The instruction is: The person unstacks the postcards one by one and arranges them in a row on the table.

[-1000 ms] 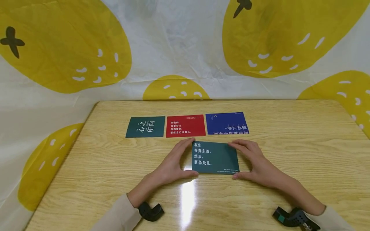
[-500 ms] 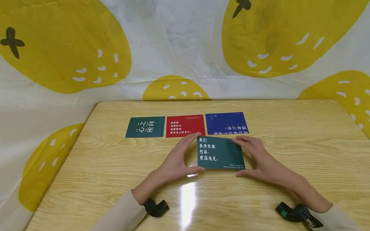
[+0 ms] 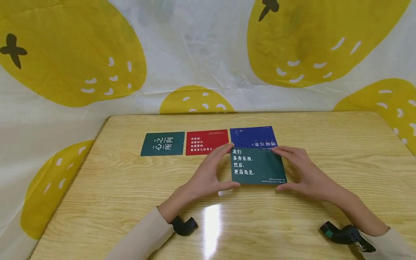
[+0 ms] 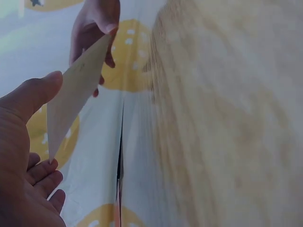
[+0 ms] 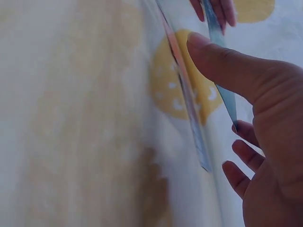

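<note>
A dark green card (image 3: 260,166) printed with white Chinese text is held up level between both hands. My left hand (image 3: 209,177) pinches its left side, thumb at the near corner and forefinger at the far corner. On the opposite side my right hand (image 3: 303,173) grips the card the same way. Its pale back (image 4: 78,90) shows in the left wrist view, raised off the table. In the head view its far edge overlaps the lower part of a blue card (image 3: 251,136) lying on the table.
Left of the blue card, a red card (image 3: 209,136) and another green card (image 3: 149,144) complete a row on the wooden table (image 3: 97,187). Behind the table hangs a white cloth (image 3: 195,47) with yellow fruit shapes. A bright reflection lies on the near tabletop.
Both hands have carried the green card to the right and away from the body, from below the red and blue cards to partly over the blue one.
</note>
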The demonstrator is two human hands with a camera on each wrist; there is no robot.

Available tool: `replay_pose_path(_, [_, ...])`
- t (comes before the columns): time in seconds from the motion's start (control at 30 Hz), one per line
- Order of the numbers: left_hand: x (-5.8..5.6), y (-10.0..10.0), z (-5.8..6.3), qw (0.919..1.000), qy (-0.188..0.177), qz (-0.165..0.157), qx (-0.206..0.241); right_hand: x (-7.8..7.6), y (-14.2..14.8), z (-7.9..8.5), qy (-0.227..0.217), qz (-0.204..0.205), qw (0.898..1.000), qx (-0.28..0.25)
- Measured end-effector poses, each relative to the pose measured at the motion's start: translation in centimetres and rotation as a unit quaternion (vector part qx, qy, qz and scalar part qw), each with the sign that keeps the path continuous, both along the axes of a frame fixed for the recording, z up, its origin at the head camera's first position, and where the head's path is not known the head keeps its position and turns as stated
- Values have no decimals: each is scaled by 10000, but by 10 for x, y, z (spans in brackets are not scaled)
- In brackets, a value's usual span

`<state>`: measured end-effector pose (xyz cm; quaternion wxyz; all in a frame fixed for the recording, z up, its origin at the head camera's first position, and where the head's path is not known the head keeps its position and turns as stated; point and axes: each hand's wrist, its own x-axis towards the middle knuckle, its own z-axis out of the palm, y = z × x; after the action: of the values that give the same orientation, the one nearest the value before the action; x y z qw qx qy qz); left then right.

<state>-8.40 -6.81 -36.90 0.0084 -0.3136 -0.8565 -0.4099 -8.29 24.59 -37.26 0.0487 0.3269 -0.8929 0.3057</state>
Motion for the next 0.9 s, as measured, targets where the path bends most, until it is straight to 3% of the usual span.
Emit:
replay_pose_path(0.27, [-12, 19, 4, 9995, 124, 37, -285, -12, 20, 15, -9, -20, 10000, -30])
replay_pose_path(0.6, [-24, 44, 11, 9973, 449, 100, -566, -27, 46, 23, -436, -217, 9988, -110])
replay_pose_path(0.9, [-38, 66, 15, 9949, 731, 62, -700, -43, 68, 27, -336, -153, 9993, -2])
